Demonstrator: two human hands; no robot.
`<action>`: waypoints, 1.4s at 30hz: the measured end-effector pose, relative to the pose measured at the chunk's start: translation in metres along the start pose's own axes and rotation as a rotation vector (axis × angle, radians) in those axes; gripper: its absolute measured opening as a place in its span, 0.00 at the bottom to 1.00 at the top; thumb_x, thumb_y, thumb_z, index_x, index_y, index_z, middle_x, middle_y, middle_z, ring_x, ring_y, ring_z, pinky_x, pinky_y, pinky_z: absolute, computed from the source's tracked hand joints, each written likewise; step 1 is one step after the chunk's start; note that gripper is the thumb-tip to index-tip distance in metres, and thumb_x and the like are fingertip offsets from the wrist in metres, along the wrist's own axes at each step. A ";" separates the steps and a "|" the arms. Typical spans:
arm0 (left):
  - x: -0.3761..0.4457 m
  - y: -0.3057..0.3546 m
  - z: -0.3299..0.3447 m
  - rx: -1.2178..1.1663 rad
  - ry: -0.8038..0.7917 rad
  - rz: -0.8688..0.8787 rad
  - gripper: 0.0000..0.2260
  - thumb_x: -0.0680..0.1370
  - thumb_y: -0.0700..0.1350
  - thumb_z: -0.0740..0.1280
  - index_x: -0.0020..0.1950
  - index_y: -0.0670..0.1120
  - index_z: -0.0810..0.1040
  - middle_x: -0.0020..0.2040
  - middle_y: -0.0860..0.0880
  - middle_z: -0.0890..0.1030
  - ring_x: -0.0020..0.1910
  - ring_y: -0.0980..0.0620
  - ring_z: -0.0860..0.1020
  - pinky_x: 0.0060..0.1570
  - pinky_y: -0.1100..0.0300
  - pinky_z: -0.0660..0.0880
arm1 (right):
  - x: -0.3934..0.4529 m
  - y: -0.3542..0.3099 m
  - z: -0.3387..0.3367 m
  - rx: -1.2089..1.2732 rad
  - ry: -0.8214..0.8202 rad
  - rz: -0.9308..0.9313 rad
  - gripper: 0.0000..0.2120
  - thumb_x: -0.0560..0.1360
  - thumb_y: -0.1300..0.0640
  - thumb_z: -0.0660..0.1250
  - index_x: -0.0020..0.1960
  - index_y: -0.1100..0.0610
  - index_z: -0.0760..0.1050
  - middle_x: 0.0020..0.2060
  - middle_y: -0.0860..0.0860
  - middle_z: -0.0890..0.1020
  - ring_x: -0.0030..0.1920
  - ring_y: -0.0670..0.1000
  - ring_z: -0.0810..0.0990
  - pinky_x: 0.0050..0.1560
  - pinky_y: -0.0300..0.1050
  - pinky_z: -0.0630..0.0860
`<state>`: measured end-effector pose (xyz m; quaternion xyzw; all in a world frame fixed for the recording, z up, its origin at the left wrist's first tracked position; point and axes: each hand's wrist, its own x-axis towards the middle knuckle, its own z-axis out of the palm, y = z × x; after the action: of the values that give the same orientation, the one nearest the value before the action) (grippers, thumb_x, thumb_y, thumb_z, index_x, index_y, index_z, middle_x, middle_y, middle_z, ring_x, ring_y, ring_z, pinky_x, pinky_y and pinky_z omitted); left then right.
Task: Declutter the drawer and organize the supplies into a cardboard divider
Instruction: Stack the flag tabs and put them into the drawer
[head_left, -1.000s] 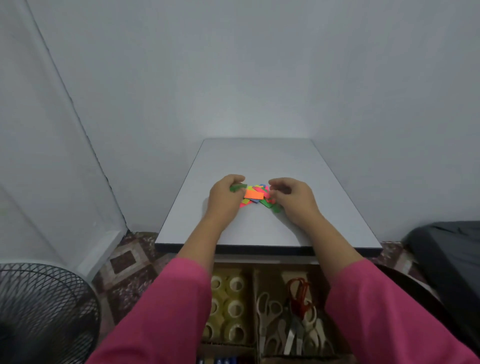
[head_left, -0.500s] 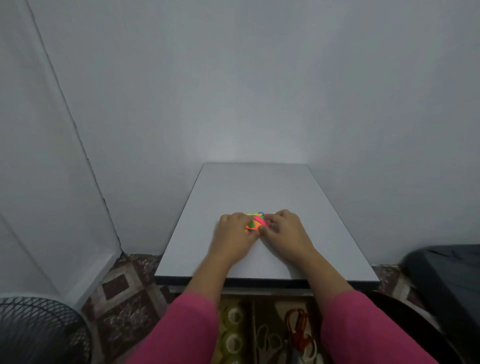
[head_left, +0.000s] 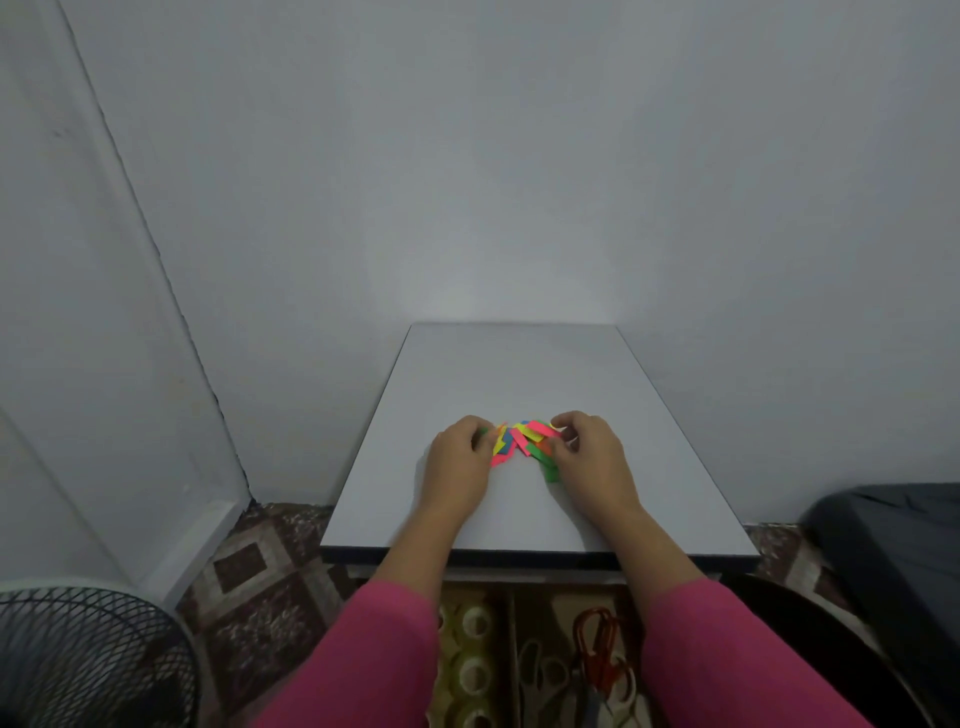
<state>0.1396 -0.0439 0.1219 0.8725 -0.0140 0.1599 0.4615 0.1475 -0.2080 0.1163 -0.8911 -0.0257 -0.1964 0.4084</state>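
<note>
Paper strips (head_left: 524, 441), neon pink/yellow/green/orange/blue, lie in a loose heap mid-tabletop (head_left: 519, 364), a bit nearer the front edge. Strips point every which way, so no single long axis. Heap sits btwn both hands: left hand (head_left: 460, 470) touches its left side, fingers curled onto the strips; right hand (head_left: 592, 460) on its right side, fingers curled, pinching at strips. Both equally near; a gather would close inward from both sides. Below the front edge, the divider (head_left: 511, 639) holds tape rolls (head_left: 475, 649) left, scissors (head_left: 597, 660) right. No readable writing or brands. Fan (head_left: 88, 660) at bottom left.
</note>
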 end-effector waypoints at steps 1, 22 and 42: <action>0.000 -0.001 -0.001 0.006 0.008 -0.003 0.07 0.81 0.45 0.62 0.51 0.45 0.78 0.43 0.52 0.77 0.43 0.54 0.75 0.37 0.66 0.69 | 0.000 0.000 0.000 -0.001 0.011 0.004 0.10 0.77 0.55 0.66 0.57 0.56 0.77 0.49 0.52 0.77 0.46 0.46 0.74 0.44 0.37 0.68; -0.004 0.003 -0.004 -0.141 0.034 -0.020 0.14 0.77 0.36 0.65 0.61 0.45 0.78 0.56 0.52 0.76 0.54 0.56 0.75 0.53 0.65 0.73 | -0.004 -0.003 0.000 -0.260 -0.010 -0.109 0.13 0.77 0.53 0.63 0.60 0.49 0.79 0.54 0.51 0.76 0.58 0.52 0.70 0.54 0.46 0.68; 0.003 0.000 0.008 0.225 -0.057 0.040 0.13 0.80 0.43 0.62 0.63 0.45 0.79 0.69 0.46 0.70 0.69 0.48 0.62 0.65 0.61 0.63 | -0.007 -0.007 0.006 -0.502 -0.119 -0.264 0.19 0.75 0.44 0.56 0.63 0.43 0.76 0.69 0.54 0.71 0.70 0.57 0.64 0.65 0.55 0.60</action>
<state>0.1448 -0.0500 0.1181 0.9226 -0.0266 0.1449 0.3566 0.1418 -0.1986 0.1152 -0.9631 -0.1161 -0.1957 0.1437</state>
